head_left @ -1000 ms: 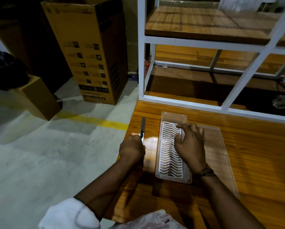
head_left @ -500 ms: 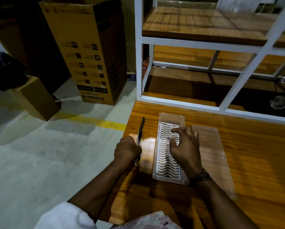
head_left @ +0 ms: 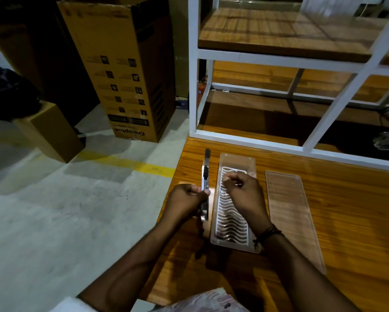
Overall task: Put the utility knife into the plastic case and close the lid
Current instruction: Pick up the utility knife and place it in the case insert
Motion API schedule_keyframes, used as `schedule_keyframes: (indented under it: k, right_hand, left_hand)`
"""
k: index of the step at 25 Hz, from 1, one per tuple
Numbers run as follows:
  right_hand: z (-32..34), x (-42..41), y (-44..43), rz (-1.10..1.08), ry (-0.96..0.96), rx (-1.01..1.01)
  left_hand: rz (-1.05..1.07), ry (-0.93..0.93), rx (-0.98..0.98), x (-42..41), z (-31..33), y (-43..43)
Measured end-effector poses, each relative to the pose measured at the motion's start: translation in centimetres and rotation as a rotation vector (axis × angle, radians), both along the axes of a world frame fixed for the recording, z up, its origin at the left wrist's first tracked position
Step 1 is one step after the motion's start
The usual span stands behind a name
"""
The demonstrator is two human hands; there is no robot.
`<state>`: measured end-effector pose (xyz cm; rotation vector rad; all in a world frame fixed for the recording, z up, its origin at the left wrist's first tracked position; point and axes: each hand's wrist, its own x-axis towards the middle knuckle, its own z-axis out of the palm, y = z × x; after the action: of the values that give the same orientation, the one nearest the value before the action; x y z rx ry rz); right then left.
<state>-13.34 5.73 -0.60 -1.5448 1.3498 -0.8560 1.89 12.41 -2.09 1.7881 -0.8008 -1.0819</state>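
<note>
My left hand [head_left: 185, 200] grips a slim silver and black utility knife [head_left: 205, 176], holding it lengthwise just left of the case with its tip pointing away from me. The clear plastic case [head_left: 237, 162] lies open on the wooden table, with a white wavy insert [head_left: 230, 224] inside. My right hand [head_left: 243, 194] rests on the upper part of that insert, fingers curled down onto it. The flat clear lid [head_left: 290, 212] lies separate on the table to the right of the case.
A white metal shelf frame [head_left: 252, 137] with wooden boards stands behind the case. The table's left edge [head_left: 168, 194] runs beside my left hand, with concrete floor below. A tall cardboard box [head_left: 126, 70] and a smaller one [head_left: 47, 131] stand on the floor.
The knife has come closer to the case's left side and is held more upright along it. My right hand stays on the insert, and the lid now lies clear of it.
</note>
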Motion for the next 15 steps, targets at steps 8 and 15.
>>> schedule_keyframes:
  k: [8,15]
  right_hand:
    - [1.9,0.7,-0.8,0.006,-0.205,0.119]
    - [2.3,-0.4,-1.7,-0.008,-0.223,0.090]
  left_hand:
    - [-0.124,0.059,-0.157,-1.4,0.7,-0.1]
    - [-0.486,-0.193,-0.243,-1.4,2.4,1.7]
